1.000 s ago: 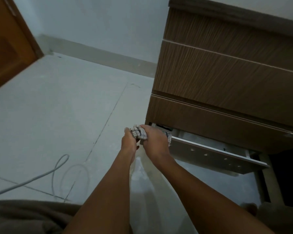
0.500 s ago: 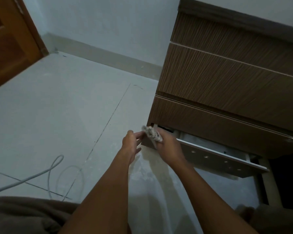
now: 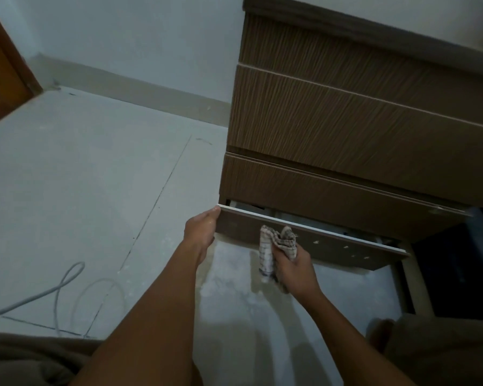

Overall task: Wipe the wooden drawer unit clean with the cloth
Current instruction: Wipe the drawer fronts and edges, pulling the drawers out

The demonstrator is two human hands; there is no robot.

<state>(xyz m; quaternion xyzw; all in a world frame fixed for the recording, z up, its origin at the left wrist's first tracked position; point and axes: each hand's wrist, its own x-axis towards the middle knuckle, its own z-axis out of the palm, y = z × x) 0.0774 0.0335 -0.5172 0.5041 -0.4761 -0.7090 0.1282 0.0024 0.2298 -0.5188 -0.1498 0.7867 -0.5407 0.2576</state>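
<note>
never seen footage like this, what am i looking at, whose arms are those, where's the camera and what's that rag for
There is no machine here. A person wears one wide-angle camera on the head, looking forward and down, so the two bare arms reaching in from below are their own. This is the only view.

In front is a brown wood-grain drawer unit over a pale grey floor. Its bottom drawer is pulled partly out. The left hand holds the left end of that drawer's front. The right hand grips a bunched checked cloth against the drawer's front face, which fits the job of wiping the unit clean.

A thin white cable loops on the floor at the left, and an orange-brown wooden door shows at the far left edge.
</note>
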